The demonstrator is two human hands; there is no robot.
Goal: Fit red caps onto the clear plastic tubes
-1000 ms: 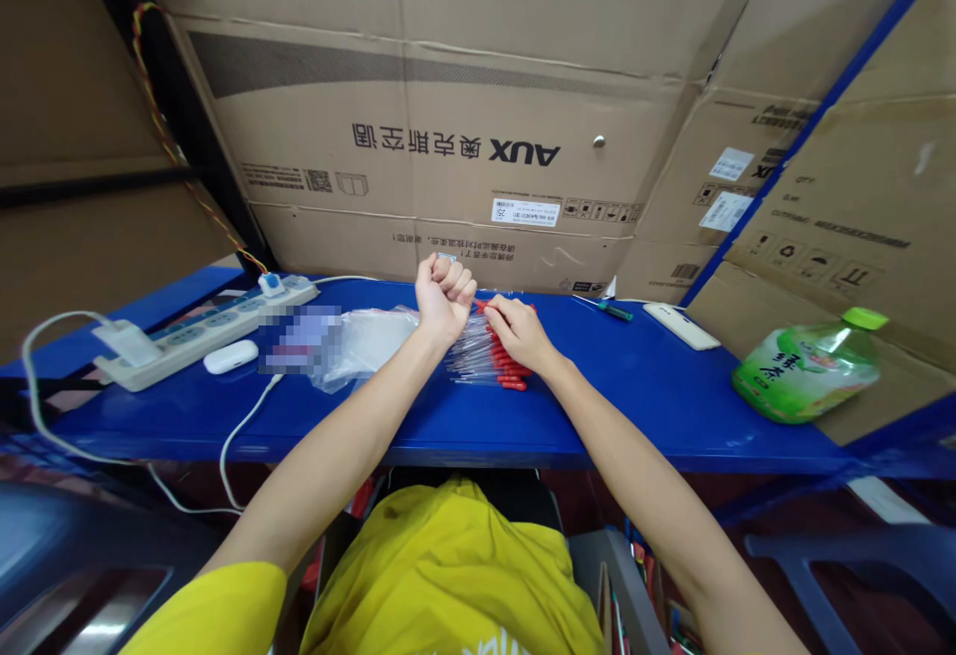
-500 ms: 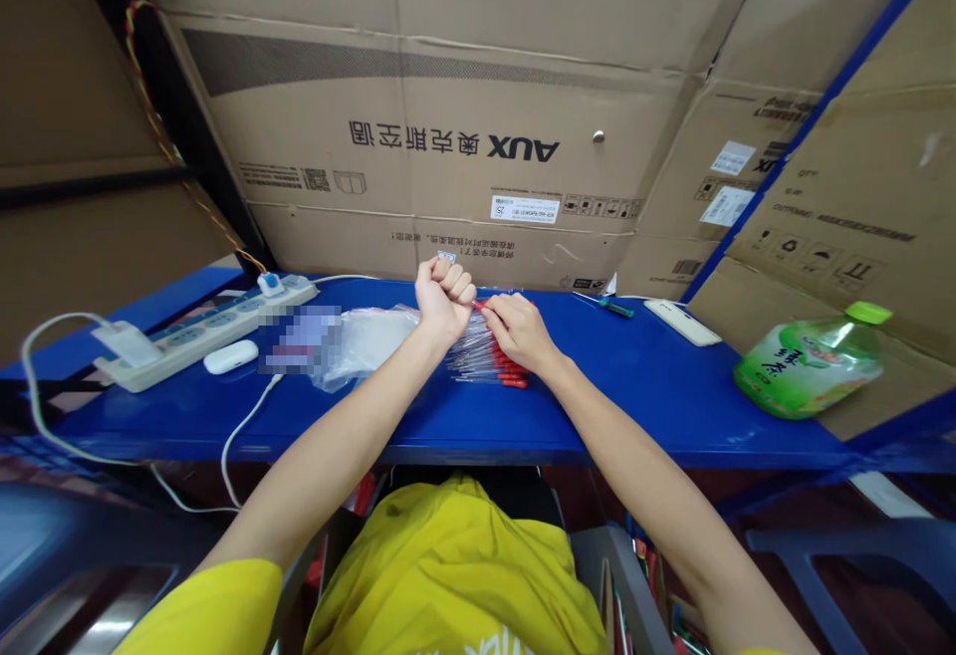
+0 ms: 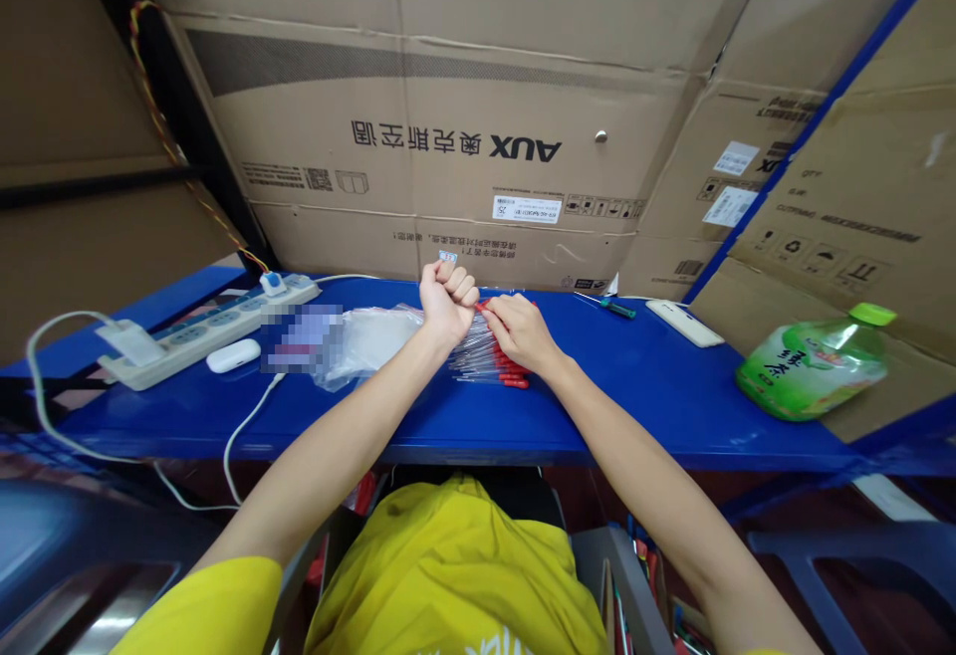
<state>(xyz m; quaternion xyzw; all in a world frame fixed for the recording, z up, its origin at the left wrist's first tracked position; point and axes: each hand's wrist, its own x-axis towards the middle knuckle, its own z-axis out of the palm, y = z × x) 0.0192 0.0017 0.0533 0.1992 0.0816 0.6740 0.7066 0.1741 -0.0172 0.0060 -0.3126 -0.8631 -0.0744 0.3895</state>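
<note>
My left hand [image 3: 446, 299] is a raised fist above the blue table [image 3: 642, 386], gripping a small object whose pale tip [image 3: 447, 257] pokes out on top; I cannot make out what it is. My right hand [image 3: 521, 330] rests with curled fingers on a pile of clear thin tubes with red caps [image 3: 489, 364], pinching one at its red end. A heap of clear plastic bags [image 3: 362, 341] lies just left of the pile.
A white power strip [image 3: 201, 328] with plugged cables and a white earbud case [image 3: 232, 355] lie at the left. A green drink bottle [image 3: 814, 365] lies on its side at the right, near a white phone [image 3: 684, 323] and a small green-handled tool [image 3: 613, 309]. Cardboard boxes [image 3: 448, 117] wall the back.
Both hands stay nearly in place; the left fist has lifted very slightly and the view has shifted a little.
</note>
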